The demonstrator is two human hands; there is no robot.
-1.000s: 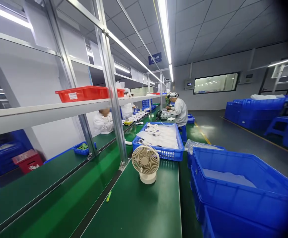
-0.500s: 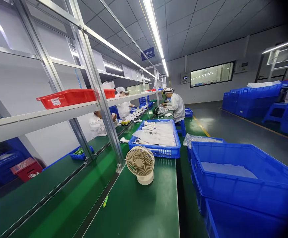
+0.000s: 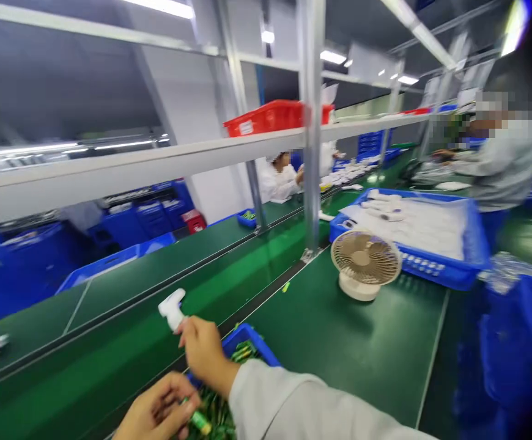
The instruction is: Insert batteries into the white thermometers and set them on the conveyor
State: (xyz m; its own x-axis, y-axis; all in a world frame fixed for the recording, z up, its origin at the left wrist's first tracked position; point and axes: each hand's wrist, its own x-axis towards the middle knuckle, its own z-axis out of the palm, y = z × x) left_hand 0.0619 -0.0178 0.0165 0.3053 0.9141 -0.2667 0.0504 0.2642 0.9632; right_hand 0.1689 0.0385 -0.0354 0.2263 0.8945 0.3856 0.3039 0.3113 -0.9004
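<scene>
My right hand (image 3: 206, 351) is closed on the handle of a white gun-shaped device (image 3: 172, 308), held over the green conveyor belt. Nearer the bottom edge, my left hand (image 3: 162, 406) has its fingers curled round a green and yellow battery (image 3: 199, 420). Beneath both hands a blue bin (image 3: 263, 348) holds many green batteries (image 3: 244, 351), and my right forearm crosses over it. A small loose green piece (image 3: 285, 286) lies on the table beyond the bin.
A beige fan (image 3: 365, 258) stands on the green table (image 3: 339, 360). Behind it, a blue crate (image 3: 465, 276) holds white devices. A metal post (image 3: 312, 134) supports a shelf with a red tray (image 3: 270, 119). People in white sit further along.
The view has swung left and down. Both my hands have come into view, the right with the white device and the left with a battery. The blue battery bin now shows too.
</scene>
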